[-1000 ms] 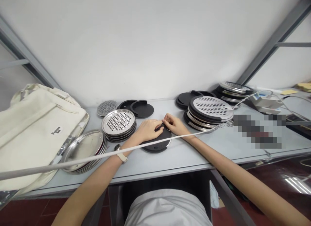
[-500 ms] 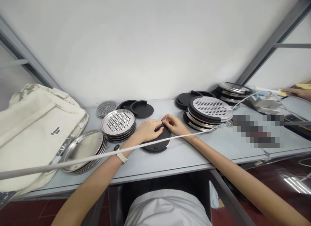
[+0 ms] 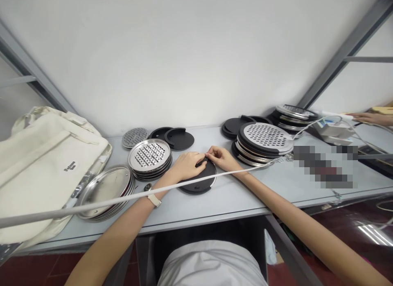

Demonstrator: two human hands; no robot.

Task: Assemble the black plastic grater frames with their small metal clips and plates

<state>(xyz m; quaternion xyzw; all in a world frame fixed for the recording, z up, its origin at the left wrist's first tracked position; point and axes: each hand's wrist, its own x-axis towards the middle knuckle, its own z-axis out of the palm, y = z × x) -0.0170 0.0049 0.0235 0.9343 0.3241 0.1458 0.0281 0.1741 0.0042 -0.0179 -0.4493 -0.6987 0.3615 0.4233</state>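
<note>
A round black disc (image 3: pixel 199 185) with a bright metal rim showing at its right side lies on the table in front of me. My left hand (image 3: pixel 189 164) rests on its upper left, thumb and fingers bent together at the far edge. At that same edge my right hand (image 3: pixel 219 157) has thumb and index finger pinched, touching the left fingertips. Whatever the fingertips hold is too small or hidden to make out. Left of my hands stands a stack of round metal graters (image 3: pixel 149 155); to their right is a taller stack of black-rimmed graters (image 3: pixel 265 137).
A white cable (image 3: pixel 123 198) crosses in front of my forearms. Metal plates (image 3: pixel 106 189) and a cream canvas bag (image 3: pixel 39 167) are at left. Black discs (image 3: pixel 181 139) lie by the wall. At far right, another person's hand (image 3: pixel 370 118) is near a white box (image 3: pixel 336 128).
Almost nothing differs. My fingertips have shifted very slightly at the disc's far edge, and the other person's hand at far right has moved a little left.
</note>
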